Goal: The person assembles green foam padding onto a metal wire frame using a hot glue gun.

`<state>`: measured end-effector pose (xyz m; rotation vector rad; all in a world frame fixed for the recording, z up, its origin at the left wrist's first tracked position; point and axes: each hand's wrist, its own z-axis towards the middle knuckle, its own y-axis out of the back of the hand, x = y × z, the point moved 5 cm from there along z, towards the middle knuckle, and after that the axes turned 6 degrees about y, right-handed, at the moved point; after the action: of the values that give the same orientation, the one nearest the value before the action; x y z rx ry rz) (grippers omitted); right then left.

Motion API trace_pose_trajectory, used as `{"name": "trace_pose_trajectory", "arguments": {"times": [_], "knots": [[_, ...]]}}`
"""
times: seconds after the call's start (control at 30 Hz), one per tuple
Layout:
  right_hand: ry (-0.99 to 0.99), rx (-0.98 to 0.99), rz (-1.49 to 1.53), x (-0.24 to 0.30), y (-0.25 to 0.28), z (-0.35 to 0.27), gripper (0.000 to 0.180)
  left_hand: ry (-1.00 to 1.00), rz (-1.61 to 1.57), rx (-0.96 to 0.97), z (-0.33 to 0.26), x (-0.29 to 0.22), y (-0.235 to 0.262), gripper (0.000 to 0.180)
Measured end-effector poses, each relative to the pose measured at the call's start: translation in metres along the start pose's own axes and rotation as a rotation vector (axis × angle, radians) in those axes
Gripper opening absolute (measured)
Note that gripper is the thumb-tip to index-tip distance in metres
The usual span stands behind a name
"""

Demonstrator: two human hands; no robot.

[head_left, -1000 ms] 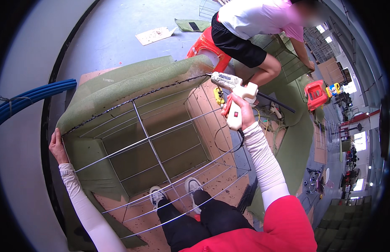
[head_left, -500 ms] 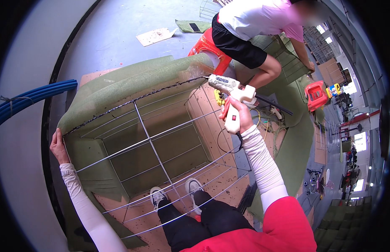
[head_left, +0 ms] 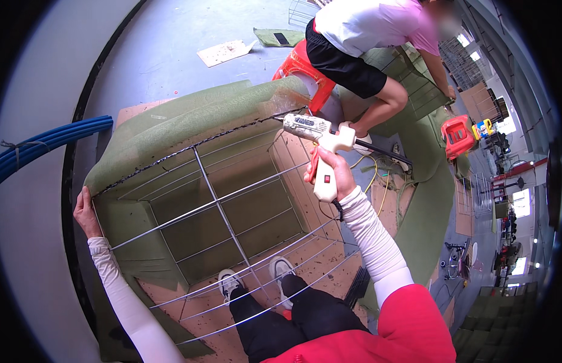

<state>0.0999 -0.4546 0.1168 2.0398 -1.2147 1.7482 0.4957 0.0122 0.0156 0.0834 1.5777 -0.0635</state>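
Observation:
My right hand is wrapped round the grip of a white glue gun whose nozzle points left, near the far right end of the wire frame. A black glue stick pokes from its back. The wire frame stands tilted in front of my legs, partly lined with green carpet-like sheet. Along its far bar, at the sheet's edge, runs a dark, glossy bead of glue. My left hand grips the frame's left corner, fingers over the sheet's edge.
A co-worker leans over another green-covered frame beside a red stool. Blue tubes jut in at left. Cables lie right of the frame. A red plastic item sits farther right. Brown board lies under my feet.
My right hand has moved the glue gun a little left and nearer to me. My left hand stays at the frame's corner.

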Motion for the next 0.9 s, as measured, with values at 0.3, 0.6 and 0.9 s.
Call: {"name": "trace_pose_trajectory", "arguments": {"times": [0.3, 0.6, 0.9], "knots": [[-0.025, 0.101, -0.016, -0.011, -0.032, 0.0, 0.026, 0.008, 0.02, -0.003, 0.003, 0.005, 0.002, 0.029], [-0.004, 0.054, -0.001, -0.008, -0.033, -0.003, 0.025, -0.001, 0.003, 0.023, 0.0, 0.002, -0.003, 0.029], [-0.015, 0.068, -0.064, -0.01, -0.056, -0.005, 0.023, -0.028, 0.049, -0.039, 0.0, 0.0, 0.0, 0.03]]}}
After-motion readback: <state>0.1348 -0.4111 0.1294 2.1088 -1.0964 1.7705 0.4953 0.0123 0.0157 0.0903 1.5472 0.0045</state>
